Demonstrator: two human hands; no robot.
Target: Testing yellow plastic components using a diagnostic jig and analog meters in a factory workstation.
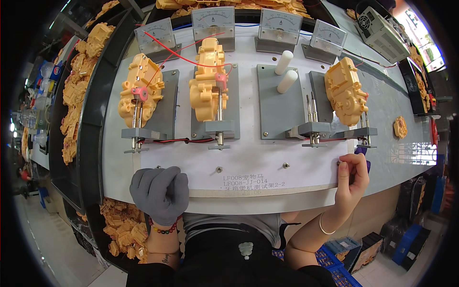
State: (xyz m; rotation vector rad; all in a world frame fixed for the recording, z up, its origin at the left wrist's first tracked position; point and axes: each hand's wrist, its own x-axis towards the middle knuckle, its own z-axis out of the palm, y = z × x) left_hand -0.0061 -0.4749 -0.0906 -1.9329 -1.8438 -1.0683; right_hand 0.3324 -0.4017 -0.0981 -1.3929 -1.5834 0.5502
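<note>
My left hand (161, 195), in a grey glove, is closed in a curl at the front left of the white test board (253, 162). What its fingers hold, if anything, is hidden. My bare right hand (352, 181) pinches a small toggle switch (339, 163) at the board's front right. Three yellow-orange plastic gearboxes, a left one (138, 95), a middle one (206, 86) and a right one (343, 91), sit at upright fixtures with metal pins. Pink pieces with red wires touch the left two. A fourth grey plate (277, 115) carries two white posts (287, 81) and no gearbox.
Several analog meters, one of them a left-centre meter (213, 24), line the back. Two more toggle switches, one a right-centre switch (286, 165), stick up in front. A black bin (91, 115) of yellow parts stands left; a power supply (381, 33) stands back right. A loose yellow part (400, 127) lies right.
</note>
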